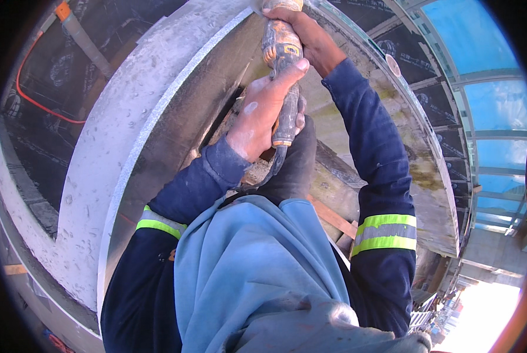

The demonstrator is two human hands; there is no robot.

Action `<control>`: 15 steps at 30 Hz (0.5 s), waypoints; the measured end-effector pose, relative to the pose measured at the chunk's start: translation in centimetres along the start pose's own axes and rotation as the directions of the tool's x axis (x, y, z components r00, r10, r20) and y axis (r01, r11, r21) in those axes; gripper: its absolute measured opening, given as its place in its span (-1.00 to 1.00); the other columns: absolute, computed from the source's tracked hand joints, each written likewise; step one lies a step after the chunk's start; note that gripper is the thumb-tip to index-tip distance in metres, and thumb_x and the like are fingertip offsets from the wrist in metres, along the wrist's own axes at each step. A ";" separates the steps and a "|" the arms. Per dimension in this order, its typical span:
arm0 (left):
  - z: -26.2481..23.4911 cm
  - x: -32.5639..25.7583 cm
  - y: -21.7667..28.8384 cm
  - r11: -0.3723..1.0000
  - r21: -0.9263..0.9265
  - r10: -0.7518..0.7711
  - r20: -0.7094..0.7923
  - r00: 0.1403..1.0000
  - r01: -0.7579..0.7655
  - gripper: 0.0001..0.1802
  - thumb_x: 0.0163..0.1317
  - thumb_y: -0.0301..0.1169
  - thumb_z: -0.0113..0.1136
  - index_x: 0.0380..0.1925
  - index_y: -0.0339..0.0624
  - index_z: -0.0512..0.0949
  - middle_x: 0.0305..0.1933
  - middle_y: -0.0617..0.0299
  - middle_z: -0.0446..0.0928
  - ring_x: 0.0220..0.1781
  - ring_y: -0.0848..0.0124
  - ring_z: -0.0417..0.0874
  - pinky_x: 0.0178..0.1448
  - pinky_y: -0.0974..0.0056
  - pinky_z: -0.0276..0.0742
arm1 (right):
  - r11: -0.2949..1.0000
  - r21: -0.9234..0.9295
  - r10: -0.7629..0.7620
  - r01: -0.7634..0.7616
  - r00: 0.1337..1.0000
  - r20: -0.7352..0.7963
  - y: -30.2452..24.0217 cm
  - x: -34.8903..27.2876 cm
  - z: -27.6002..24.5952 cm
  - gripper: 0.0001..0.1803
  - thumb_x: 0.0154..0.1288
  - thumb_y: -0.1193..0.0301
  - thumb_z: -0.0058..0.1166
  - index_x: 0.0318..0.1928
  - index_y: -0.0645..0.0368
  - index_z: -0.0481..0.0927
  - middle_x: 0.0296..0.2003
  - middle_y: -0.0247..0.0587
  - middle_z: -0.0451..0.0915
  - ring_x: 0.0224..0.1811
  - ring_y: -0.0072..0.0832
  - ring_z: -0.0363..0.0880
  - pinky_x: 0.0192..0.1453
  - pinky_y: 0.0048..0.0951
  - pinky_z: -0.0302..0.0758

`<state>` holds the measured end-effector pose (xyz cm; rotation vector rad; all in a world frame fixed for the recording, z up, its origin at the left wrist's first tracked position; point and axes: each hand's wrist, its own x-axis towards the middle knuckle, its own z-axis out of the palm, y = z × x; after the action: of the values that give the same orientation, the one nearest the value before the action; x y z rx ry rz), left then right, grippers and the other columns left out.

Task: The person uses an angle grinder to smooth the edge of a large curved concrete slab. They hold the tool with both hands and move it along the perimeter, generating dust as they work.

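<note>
A dusty orange and black angle grinder (283, 44) is in both my hands near the top of the view. My left hand (263, 115) is closed round its rear handle, thumb lying along the body. Further forward, my right hand (310, 35) wraps the front part by the head. The tool's working end is at the picture's upper edge, beside a curved pale concrete edge (175, 88), and I cannot make out whether it touches. A dark cord (278, 162) runs from the handle's end down beside my leg.
A broad curved concrete wall top (107, 135) sweeps along the left. On the right stands a weathered curved panel (422, 176). Between them are my leg (298, 165) and pieces of wood (331, 217). An orange-red cable (37, 97) lies on dark boards at the far left.
</note>
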<state>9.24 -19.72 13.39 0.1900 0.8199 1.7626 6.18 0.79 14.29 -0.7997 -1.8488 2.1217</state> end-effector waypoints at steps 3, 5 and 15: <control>-0.3 0.5 0.1 1.000 -0.021 -0.012 0.005 1.000 0.012 -0.50 0.26 0.03 0.45 -0.18 -0.13 0.50 -0.54 0.21 0.52 -0.63 0.45 0.55 -0.55 0.33 0.53 | 1.000 -0.017 0.010 -0.010 0.999 0.037 -0.1 0.8 -0.4 -0.68 0.33 0.28 0.36 -0.12 0.22 0.57 -0.44 -0.20 0.67 -0.55 -0.39 0.72 -0.40 -0.26 0.78; -0.5 0.6 0.1 0.999 -0.022 -0.023 0.004 1.000 0.023 -0.49 0.26 0.04 0.45 -0.18 -0.13 0.49 -0.54 0.21 0.52 -0.64 0.45 0.55 -0.55 0.33 0.52 | 1.000 -0.010 0.014 -0.014 0.999 0.034 0.0 0.7 -0.2 -0.68 0.32 0.28 0.37 -0.12 0.23 0.57 -0.44 -0.20 0.67 -0.55 -0.39 0.72 -0.40 -0.26 0.78; 0.0 0.0 0.1 1.000 0.014 0.010 0.003 1.000 -0.010 -0.47 0.30 0.06 0.40 -0.18 -0.20 0.49 -0.51 0.20 0.52 -0.64 0.46 0.54 -0.56 0.34 0.50 | 0.998 0.039 0.047 -0.046 0.999 -0.002 -0.5 -0.5 0.8 -0.76 0.32 0.32 0.32 -0.20 0.16 0.55 -0.50 -0.26 0.61 -0.62 -0.38 0.63 -0.52 -0.27 0.67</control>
<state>9.18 -19.80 13.41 0.2058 0.8306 1.7665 6.04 -0.01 14.98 -0.8445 -1.7991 2.1761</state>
